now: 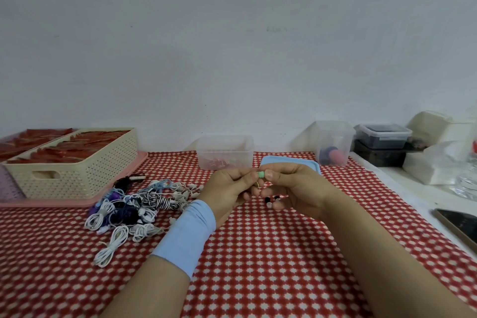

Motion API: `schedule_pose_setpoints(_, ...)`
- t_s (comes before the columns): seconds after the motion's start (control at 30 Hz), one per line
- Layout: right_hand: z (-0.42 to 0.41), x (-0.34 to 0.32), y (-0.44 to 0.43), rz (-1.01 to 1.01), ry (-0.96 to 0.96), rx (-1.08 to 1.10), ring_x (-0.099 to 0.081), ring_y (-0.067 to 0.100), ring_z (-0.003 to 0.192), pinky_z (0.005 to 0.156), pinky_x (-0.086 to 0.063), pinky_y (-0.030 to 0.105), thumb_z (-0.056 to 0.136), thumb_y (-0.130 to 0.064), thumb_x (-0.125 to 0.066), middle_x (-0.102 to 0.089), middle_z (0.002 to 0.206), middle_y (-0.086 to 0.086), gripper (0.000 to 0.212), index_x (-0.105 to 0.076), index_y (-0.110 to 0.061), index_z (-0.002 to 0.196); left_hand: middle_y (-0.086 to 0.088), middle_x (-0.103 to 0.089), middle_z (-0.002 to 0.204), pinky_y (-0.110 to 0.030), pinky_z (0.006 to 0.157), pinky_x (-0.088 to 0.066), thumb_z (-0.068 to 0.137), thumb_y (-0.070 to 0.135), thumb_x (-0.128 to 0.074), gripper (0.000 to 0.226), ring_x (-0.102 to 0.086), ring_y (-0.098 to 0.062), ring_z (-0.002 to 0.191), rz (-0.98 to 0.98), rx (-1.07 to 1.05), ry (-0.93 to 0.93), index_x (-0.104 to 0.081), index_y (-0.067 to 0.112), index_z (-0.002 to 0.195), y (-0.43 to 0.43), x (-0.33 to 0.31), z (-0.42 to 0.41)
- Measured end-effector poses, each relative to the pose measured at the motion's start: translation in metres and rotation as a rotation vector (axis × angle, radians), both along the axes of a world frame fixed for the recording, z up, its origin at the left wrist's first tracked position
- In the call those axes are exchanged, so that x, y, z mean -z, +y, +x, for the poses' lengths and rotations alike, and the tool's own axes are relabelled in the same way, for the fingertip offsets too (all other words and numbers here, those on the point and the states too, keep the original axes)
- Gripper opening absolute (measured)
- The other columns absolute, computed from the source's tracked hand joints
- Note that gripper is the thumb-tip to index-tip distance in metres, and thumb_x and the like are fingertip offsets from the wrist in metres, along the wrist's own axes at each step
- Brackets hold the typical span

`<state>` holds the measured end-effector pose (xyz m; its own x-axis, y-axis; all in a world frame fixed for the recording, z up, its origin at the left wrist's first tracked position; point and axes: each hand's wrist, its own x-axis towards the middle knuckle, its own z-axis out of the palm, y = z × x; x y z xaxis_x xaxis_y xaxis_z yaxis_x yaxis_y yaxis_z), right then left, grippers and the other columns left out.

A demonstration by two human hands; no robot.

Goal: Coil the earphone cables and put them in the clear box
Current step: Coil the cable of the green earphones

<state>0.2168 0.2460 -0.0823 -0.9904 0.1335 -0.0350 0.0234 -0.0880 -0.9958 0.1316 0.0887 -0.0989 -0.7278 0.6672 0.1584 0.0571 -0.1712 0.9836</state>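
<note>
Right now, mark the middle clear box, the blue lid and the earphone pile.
middle clear box (224, 148): head view, front wall.
blue lid (289, 160): head view, bare top surface.
earphone pile (134, 205): head view, middle of the tangle.

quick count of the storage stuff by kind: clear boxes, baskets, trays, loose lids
clear boxes: 3 (middle, tall, lidded)
cream baskets: 1 sure, another maybe cut off left
pink tray: 1
blue lid: 1
total: 6

Across the bench (402, 188), a red-and-white checked cloth (271, 266). At left, a heap of earphone cables (134, 206) just beside a pink tray (64, 202). At the back, a clear box (224, 152), with a blue lid (289, 160) near it. Far right, off the cloth, a phone (459, 227).
</note>
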Motion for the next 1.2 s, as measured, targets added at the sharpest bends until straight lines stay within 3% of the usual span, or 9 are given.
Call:
schedule_pose_setpoints(0.17,-0.001,0.0,-0.003,0.068,0.109,0.156,-0.071,0.023,0.075,0.057,-0.059,0.036,0.096,-0.009,-0.064,-0.074,0.096,0.016,0.019,-0.072,-0.007,0.113,0.0,-0.073,0.076,-0.023,0.057,-0.047,0.094,0.012,-0.062,0.014,-0.061,-0.009,0.058,-0.076,-0.151,0.095,-0.073,0.007,0.101,0.004,0.001,-0.003)
schedule_pose_setpoints(0.27,0.0,-0.002,-0.003,0.123,0.126,0.183,-0.071,0.024,0.072,0.056,-0.059,0.034,0.094,-0.008,-0.066,-0.075,0.099,0.021,0.018,-0.073,-0.005,0.11,-0.002,-0.076,0.082,-0.021,0.054,-0.048,0.092,0.009,-0.065,0.015,-0.065,-0.011,0.059,-0.128,-0.187,0.181,-0.072,0.008,0.106,0.004,-0.001,-0.003)
schedule_pose_setpoints(0.43,0.002,-0.002,0.003,0.102,0.034,0.104,-0.069,0.021,0.076,0.057,-0.057,0.031,0.093,-0.012,-0.067,-0.076,0.098,0.015,0.016,-0.077,-0.008,0.106,-0.001,-0.075,0.077,-0.017,0.051,-0.048,0.091,0.005,-0.065,0.014,-0.062,-0.006,0.054,-0.152,-0.157,0.254,-0.073,0.007,0.102,-0.001,-0.003,-0.003)
schedule_pose_setpoints(0.57,0.001,0.001,0.008,0.006,-0.064,0.039,-0.07,0.016,0.07,0.05,-0.055,0.026,0.091,-0.01,-0.068,-0.075,0.091,0.009,0.015,-0.079,-0.012,0.101,-0.001,-0.074,0.074,-0.02,0.055,-0.048,0.09,0.004,-0.066,0.013,-0.061,-0.007,0.056,-0.122,-0.092,0.241,-0.075,0.012,0.096,-0.004,-0.001,-0.004)
schedule_pose_setpoints(0.77,0.002,-0.002,0.009,0.008,-0.097,-0.01,-0.07,0.017,0.072,0.049,-0.056,0.025,0.089,-0.015,-0.068,-0.075,0.097,0.011,0.023,-0.076,-0.008,0.11,-0.001,-0.073,0.073,-0.021,0.058,-0.05,0.089,0.008,-0.068,0.012,-0.061,-0.008,0.058,-0.143,-0.055,0.259,-0.076,0.015,0.094,-0.007,-0.004,-0.007)
schedule_pose_setpoints(0.97,-0.001,0.001,0.007,0.055,-0.123,0.04,-0.069,0.017,0.068,0.045,-0.054,0.026,0.089,-0.013,-0.07,-0.075,0.091,0.011,0.012,-0.079,-0.012,0.096,0.0,-0.074,0.071,-0.018,0.056,-0.05,0.088,0.005,-0.069,0.011,-0.061,-0.007,0.056,-0.159,-0.062,0.282,-0.075,0.012,0.094,-0.007,-0.001,-0.006)
schedule_pose_setpoints(1.2,0.0,-0.003,-0.003,0.144,0.083,0.162,-0.069,0.019,0.068,0.054,-0.057,0.031,0.093,-0.011,-0.068,-0.076,0.089,0.011,0.017,-0.075,-0.007,0.108,0.004,-0.071,0.064,-0.02,0.054,-0.049,0.091,0.006,-0.065,0.011,-0.058,-0.006,0.051,-0.128,-0.159,0.241,-0.075,0.005,0.098,-0.002,-0.001,-0.007)
